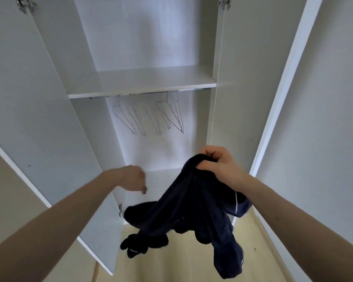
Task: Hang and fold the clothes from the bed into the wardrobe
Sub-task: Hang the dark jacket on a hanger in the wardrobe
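A dark navy garment (192,210) with a thin white stripe hangs bunched in front of the open white wardrobe (151,47). My right hand (218,163) grips its top edge at chest height, and the cloth trails down toward the floor. My left hand (134,178) hovers to the left of the garment with its fingers pointing down, holding nothing. Several bare wire hangers (151,119) hang on the rail (143,94) under the shelf (143,82), above and beyond both hands.
Both wardrobe doors stand open: the left door (39,119) swings out beside my left arm, the right door (236,78) beside my right hand. A white wall edge (283,98) runs at the right. Pale wooden floor (181,265) lies below.
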`<action>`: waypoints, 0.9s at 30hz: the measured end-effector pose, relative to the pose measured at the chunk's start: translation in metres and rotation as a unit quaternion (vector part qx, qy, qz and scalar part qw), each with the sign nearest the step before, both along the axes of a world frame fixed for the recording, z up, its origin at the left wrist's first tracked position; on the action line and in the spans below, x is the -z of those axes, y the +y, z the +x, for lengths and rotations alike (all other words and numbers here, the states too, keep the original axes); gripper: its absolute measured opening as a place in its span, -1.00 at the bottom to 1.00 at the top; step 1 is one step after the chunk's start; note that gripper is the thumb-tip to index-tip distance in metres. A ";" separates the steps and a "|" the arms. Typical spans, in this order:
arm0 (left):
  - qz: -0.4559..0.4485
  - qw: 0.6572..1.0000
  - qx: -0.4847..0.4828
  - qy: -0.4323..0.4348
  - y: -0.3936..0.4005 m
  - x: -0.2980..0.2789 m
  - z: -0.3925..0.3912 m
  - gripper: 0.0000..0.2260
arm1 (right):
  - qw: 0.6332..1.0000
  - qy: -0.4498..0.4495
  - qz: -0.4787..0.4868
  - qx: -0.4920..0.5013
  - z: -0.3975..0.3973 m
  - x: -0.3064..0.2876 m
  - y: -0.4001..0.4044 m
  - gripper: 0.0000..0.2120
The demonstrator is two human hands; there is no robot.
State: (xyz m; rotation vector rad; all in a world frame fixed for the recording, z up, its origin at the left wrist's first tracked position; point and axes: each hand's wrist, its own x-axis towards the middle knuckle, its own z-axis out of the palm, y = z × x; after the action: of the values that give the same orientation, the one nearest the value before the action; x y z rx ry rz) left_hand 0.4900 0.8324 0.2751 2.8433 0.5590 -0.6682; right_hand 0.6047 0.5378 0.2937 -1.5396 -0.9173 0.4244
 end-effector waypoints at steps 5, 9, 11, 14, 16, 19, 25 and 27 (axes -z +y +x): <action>-0.325 0.931 0.115 -0.117 -0.093 0.021 0.027 -0.41 | 0.996 -0.027 -0.052 -0.064 -0.016 -0.005 -0.004 -0.80; -0.417 0.885 0.208 -0.022 -0.147 0.042 0.030 -0.95 | 0.990 -0.044 -0.108 -0.075 -0.023 -0.013 -0.019 -0.81; -0.362 0.903 0.229 -0.026 -0.150 0.054 0.030 -0.90 | 0.988 -0.041 -0.128 -0.071 -0.024 -0.016 -0.034 -0.83; -0.333 0.922 0.144 -0.133 -0.129 0.062 0.027 -0.81 | 0.984 -0.040 -0.168 -0.049 -0.026 -0.011 -0.071 -0.87; -0.367 0.894 0.067 -0.249 -0.111 0.055 0.018 -0.87 | 0.976 -0.055 -0.208 -0.028 -0.029 0.000 -0.099 -0.91; -0.381 0.855 0.065 -0.347 -0.106 0.043 0.000 -0.82 | 0.960 -0.073 -0.268 0.014 -0.034 0.030 -0.121 -0.82; -0.375 0.818 0.056 -0.432 -0.135 0.006 -0.021 -0.75 | 0.925 -0.023 -0.377 0.034 -0.041 0.107 -0.118 -0.65; -0.343 0.849 0.100 -0.390 -0.125 -0.004 -0.027 -0.76 | 0.920 -0.038 -0.389 0.032 -0.042 0.119 -0.109 -0.75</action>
State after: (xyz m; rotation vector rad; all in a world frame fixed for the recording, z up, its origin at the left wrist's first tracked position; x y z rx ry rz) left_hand 0.4632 0.7071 0.2787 2.1916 -0.1137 0.2685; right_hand 0.5625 0.4289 0.1750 -2.3163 -0.7861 0.7435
